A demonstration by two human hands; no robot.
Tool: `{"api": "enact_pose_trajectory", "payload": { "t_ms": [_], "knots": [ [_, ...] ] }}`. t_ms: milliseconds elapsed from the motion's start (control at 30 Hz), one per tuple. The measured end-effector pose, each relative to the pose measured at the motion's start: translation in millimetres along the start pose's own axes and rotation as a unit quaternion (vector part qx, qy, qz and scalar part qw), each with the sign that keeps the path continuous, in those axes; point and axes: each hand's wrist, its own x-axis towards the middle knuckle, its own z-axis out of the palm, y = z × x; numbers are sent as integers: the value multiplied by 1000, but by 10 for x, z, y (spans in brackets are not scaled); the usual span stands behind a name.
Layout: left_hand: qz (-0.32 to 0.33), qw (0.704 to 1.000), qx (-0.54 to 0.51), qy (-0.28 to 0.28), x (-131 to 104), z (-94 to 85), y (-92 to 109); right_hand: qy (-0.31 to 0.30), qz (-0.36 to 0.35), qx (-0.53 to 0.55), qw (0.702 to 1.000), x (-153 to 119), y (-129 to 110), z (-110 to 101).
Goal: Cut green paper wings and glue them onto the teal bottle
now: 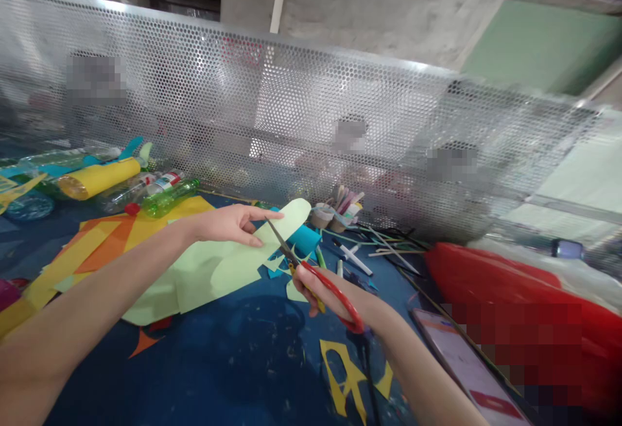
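Observation:
My left hand point(232, 223) reaches over a pale green sheet of paper point(236, 269), index finger stretched out and thumb apart from it. Both fingertips seem to touch the paper, near its long rounded end; I see no clear grip. In my right hand point(318, 287) is a pair of scissors point(283, 241) with red handles. Its dark blades lie across the green paper and point towards my left fingers. Small green offcuts point(297, 291) are around the blades. A blue paper roll point(304, 239) sits just beyond them.
Plastic bottles point(171, 197) and a yellow paper-wrapped bottle point(100, 178) lie at the left, near orange and yellow sheets point(105, 245). Markers point(357, 259), cups of sticks point(340, 219) and a phone point(464, 361) lie to the right. A perforated metal screen point(204, 89) stands behind.

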Motion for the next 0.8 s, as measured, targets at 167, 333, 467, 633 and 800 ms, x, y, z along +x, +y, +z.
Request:
{"api": "enact_pose_trajectory", "payload": {
  "t_ms": [167, 333, 467, 633, 800],
  "knots": [
    [29, 999, 6, -24, 5, -31, -36, -3, -6, -3, 1000, 2, 3, 6],
    [26, 999, 33, -27, 4, -50, -42, 14, -3, -5, 1000, 25, -4, 19],
    [2, 997, 79, -17, -4, -59, -18, 21, 17, -9, 1000, 42, -14, 33],
    [0, 994, 106, -11, -11, -59, -3, 34, 18, -23, 999, 48, -28, 42],
    [5, 994, 110, -17, -13, -68, -18, 41, 34, -31, 998, 65, 18, 38]
  ]
}}
